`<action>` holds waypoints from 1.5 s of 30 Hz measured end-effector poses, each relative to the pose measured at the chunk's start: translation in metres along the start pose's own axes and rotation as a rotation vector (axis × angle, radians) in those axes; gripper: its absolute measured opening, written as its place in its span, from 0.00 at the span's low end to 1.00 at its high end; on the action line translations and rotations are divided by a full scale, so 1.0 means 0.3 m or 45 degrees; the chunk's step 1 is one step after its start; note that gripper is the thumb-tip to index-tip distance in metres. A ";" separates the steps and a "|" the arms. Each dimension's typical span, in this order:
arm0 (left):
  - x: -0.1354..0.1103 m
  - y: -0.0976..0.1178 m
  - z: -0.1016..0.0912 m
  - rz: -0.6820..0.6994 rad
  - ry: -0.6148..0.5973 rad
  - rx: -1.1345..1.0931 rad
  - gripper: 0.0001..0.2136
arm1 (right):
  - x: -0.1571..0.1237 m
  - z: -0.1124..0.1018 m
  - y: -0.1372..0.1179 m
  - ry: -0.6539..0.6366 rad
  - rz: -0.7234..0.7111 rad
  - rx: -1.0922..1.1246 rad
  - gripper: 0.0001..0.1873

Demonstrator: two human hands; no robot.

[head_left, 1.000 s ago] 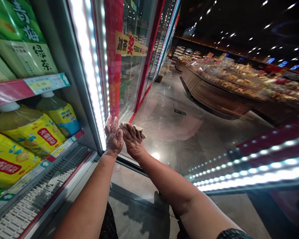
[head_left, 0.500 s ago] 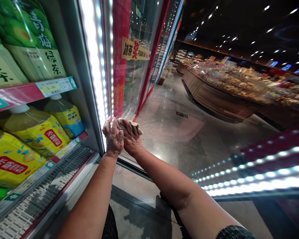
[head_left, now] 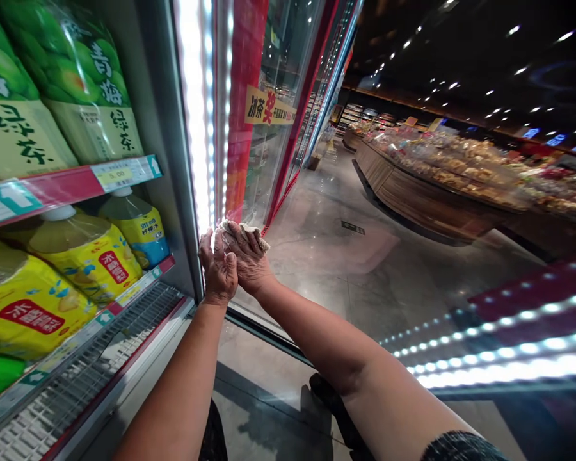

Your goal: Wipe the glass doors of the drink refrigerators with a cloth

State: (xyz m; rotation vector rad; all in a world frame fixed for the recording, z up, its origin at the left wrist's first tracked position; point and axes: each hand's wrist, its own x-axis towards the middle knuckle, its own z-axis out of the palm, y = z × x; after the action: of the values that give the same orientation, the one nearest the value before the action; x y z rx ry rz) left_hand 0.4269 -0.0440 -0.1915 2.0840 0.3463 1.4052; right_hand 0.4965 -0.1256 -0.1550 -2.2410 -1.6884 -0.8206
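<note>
My right hand (head_left: 248,264) presses a crumpled beige cloth (head_left: 242,232) against the lit edge of the glass cooler door (head_left: 264,160), fingers closed over the cloth. Beside it my left hand (head_left: 217,266) lies against the same door edge, fingers stretched upward and touching the right hand. A white LED strip (head_left: 199,115) runs up the door frame just above both hands.
The open cooler at left holds yellow iced-tea bottles (head_left: 84,256) and green tea bottles (head_left: 96,96) on shelves with price tags. A wire shelf (head_left: 77,378) lies bare below. Grey shop floor (head_left: 345,269) stretches right toward a wooden display counter (head_left: 422,198) with goods.
Both hands have slid upward along the door edge with the cloth. The view has shifted slightly, bringing the shelves closer.
</note>
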 end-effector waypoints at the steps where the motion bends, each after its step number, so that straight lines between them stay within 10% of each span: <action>1: 0.000 -0.002 -0.001 -0.010 0.001 0.008 0.34 | -0.002 0.011 0.000 -0.024 -0.022 0.025 0.24; 19: 0.006 -0.086 -0.014 -0.009 -0.074 -0.167 0.37 | 0.092 -0.003 0.016 -0.069 -0.123 0.070 0.23; 26: 0.017 -0.072 -0.058 0.037 -0.083 -0.176 0.35 | 0.190 -0.149 0.048 0.083 -0.055 0.038 0.23; 34: 0.190 -0.056 -0.098 0.243 -0.067 -0.006 0.34 | 0.194 -0.118 0.048 -0.005 -0.158 0.081 0.22; 45: 0.449 0.000 -0.174 0.333 -0.460 0.530 0.37 | 0.173 -0.208 0.070 0.033 -0.069 0.052 0.25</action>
State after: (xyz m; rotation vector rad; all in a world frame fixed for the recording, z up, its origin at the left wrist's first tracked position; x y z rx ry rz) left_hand 0.4344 0.0431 -0.0767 2.7538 0.2352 1.1270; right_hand 0.5070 -0.1205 -0.0720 -2.1575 -1.7452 -0.8161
